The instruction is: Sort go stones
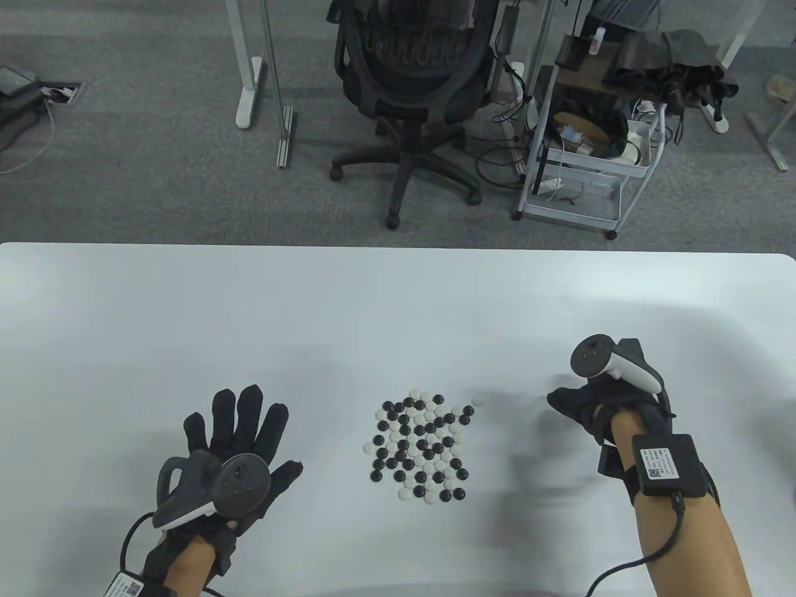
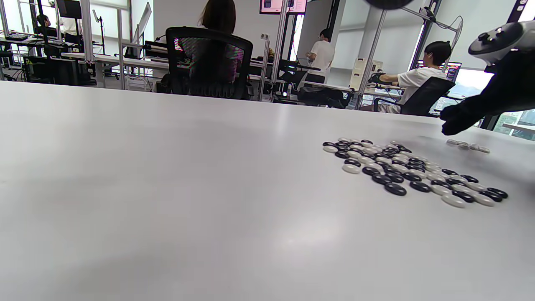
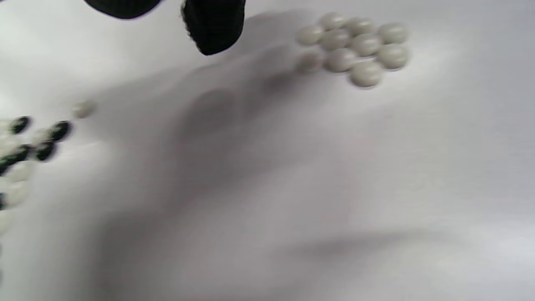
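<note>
A mixed pile of black and white Go stones [image 1: 423,449] lies on the white table [image 1: 398,298] at front centre; it also shows in the left wrist view [image 2: 411,171]. One white stone [image 1: 477,401] lies alone at the pile's upper right. A small group of white stones [image 3: 355,46] lies apart to the right, also seen in the left wrist view [image 2: 466,146]. My left hand [image 1: 249,429] rests flat, fingers spread, left of the pile. My right hand [image 1: 581,404] hovers right of the pile, fingers curled; its fingertips [image 3: 213,25] hold nothing that I can see.
An office chair [image 1: 413,93] and a white cart [image 1: 584,155] stand on the floor beyond the table's far edge. Bare table surface stretches behind the pile and to both sides.
</note>
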Action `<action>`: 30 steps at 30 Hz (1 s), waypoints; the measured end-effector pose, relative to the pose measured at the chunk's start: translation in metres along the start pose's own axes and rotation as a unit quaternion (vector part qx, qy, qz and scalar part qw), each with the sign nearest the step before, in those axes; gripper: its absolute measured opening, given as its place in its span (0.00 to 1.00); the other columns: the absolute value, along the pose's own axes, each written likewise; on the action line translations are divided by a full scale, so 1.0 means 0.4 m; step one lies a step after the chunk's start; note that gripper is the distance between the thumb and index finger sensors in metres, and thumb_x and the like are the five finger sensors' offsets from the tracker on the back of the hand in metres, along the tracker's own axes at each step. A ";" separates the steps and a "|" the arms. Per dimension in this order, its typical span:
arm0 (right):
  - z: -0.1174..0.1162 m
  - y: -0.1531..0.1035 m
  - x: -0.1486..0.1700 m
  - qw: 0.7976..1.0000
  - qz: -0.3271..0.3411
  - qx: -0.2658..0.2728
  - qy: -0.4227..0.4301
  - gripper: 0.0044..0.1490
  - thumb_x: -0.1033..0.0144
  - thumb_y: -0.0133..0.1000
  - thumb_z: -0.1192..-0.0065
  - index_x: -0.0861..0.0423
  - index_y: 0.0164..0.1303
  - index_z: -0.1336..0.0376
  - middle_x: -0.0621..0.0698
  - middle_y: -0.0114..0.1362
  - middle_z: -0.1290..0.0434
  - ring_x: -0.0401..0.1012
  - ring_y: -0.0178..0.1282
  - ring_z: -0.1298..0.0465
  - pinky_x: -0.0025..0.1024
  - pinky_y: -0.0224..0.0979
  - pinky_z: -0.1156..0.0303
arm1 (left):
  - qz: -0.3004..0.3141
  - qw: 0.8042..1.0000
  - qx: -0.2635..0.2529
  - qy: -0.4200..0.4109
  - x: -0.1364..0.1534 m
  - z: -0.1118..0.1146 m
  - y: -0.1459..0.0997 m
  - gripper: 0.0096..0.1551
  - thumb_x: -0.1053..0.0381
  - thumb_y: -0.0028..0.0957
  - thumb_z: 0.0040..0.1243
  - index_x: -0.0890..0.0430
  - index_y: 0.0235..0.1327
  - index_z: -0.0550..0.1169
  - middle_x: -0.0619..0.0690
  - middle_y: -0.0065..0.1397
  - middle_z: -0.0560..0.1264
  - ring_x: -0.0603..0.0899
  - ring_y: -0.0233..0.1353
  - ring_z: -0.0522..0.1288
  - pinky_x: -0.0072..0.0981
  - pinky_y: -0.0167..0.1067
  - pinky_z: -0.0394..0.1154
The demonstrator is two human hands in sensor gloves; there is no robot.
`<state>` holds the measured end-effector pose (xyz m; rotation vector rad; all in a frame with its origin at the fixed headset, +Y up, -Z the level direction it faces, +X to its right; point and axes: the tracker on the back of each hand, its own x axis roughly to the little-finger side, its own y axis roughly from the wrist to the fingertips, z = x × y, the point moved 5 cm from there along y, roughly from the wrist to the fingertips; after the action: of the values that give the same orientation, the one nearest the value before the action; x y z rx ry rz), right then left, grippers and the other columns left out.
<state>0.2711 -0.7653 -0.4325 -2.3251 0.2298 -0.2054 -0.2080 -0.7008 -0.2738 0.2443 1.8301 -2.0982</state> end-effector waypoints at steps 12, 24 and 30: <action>-0.083 0.059 -0.252 0.992 0.106 -0.063 -0.003 0.39 0.44 0.61 0.62 0.48 0.82 0.44 0.66 0.83 0.74 0.67 0.73 0.80 0.81 0.65 0.74 | -0.002 1.000 -0.001 -0.005 0.004 0.000 -0.003 0.46 0.36 0.68 0.33 0.61 0.90 0.45 0.76 0.87 0.31 0.83 0.78 0.27 0.90 0.61 0.32; -0.057 0.068 -0.140 0.997 0.039 -0.062 0.012 0.39 0.44 0.61 0.62 0.49 0.80 0.40 0.66 0.83 0.73 0.68 0.73 0.79 0.81 0.65 0.74 | -0.002 1.000 -0.011 -0.012 0.013 -0.010 -0.009 0.46 0.36 0.68 0.33 0.61 0.90 0.45 0.76 0.87 0.31 0.83 0.78 0.27 0.90 0.62 0.31; -0.053 0.026 -0.019 0.998 0.007 -0.062 0.025 0.39 0.44 0.61 0.61 0.50 0.76 0.35 0.65 0.84 0.70 0.68 0.74 0.78 0.81 0.65 0.73 | 0.000 1.000 -0.006 -0.006 0.007 -0.004 -0.007 0.46 0.36 0.68 0.33 0.61 0.90 0.45 0.76 0.87 0.31 0.83 0.78 0.27 0.90 0.61 0.32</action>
<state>0.2580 -0.7852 -0.4260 -2.4426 0.2926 -0.2493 -0.2116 -0.6993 -0.2726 0.2299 1.8355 -2.0833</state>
